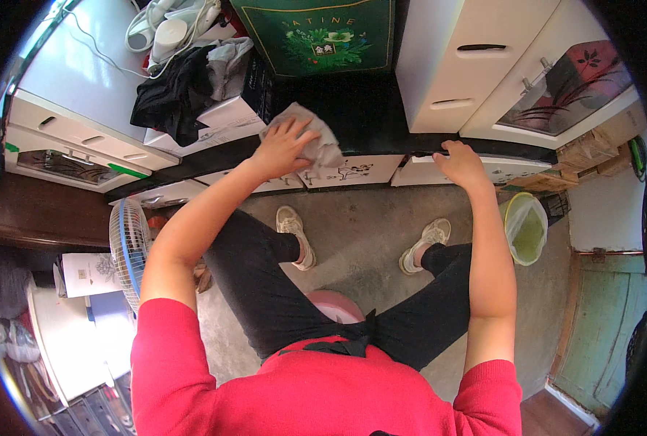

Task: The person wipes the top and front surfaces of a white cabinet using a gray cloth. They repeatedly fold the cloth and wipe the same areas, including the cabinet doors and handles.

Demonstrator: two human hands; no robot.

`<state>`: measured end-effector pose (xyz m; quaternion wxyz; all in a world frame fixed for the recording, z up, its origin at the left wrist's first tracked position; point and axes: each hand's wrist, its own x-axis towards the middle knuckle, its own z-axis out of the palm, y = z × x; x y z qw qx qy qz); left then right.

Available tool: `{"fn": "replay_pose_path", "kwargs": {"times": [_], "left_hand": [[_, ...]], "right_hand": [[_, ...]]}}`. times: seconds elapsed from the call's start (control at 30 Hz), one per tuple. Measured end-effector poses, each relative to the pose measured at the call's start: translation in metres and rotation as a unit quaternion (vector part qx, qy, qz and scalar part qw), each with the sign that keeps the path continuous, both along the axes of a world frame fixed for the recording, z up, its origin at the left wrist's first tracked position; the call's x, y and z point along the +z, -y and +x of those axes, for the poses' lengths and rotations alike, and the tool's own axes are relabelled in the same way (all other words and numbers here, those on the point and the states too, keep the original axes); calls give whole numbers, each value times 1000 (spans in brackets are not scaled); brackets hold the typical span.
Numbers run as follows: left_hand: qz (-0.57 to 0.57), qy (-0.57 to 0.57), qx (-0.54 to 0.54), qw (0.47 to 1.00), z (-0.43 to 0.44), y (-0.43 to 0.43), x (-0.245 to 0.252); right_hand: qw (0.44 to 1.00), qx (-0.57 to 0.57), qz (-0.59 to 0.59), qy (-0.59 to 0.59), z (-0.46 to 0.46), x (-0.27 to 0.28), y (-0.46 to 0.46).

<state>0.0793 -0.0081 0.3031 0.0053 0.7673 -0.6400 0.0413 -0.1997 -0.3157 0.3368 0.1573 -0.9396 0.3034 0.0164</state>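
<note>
My left hand (286,146) lies with spread fingers on a crumpled light grey cloth (323,143). The cloth drapes over the front edge of a low cabinet's black top (367,111), partly covering a white drawer front with a dark flower pattern (356,170). At the right, my right hand (461,163) rests at the cabinet's black front edge, over another white drawer (418,171) that juts out slightly. Nothing shows in its fingers, though its underside is hidden. Behind the cloth stands a green printed carton (323,38).
Black and grey garments (173,95) lie on a white box (220,122), near corded white appliances (168,35). A white cabinet (481,71) rises at right. On the floor are a lined bin (526,229) and, under me, a pink round object (337,306). A fan (129,245) stands left.
</note>
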Motion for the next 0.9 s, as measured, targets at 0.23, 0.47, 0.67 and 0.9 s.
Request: {"fn": "replay_pose_path", "kwargs": {"times": [0.23, 0.47, 0.67, 0.9], "left_hand": [[-44, 42, 5, 998, -34, 78, -33], [-17, 52, 25, 998, -72, 132, -38], [-12, -6, 88, 996, -112, 155, -31], [-27, -9, 76, 997, -110, 153, -36]], "right_hand": [[999, 29, 19, 0, 21, 2, -14], [996, 92, -1, 9, 37, -11, -30], [994, 99, -38, 4, 39, -14, -35], [993, 93, 12, 67, 37, -18, -20]]}}
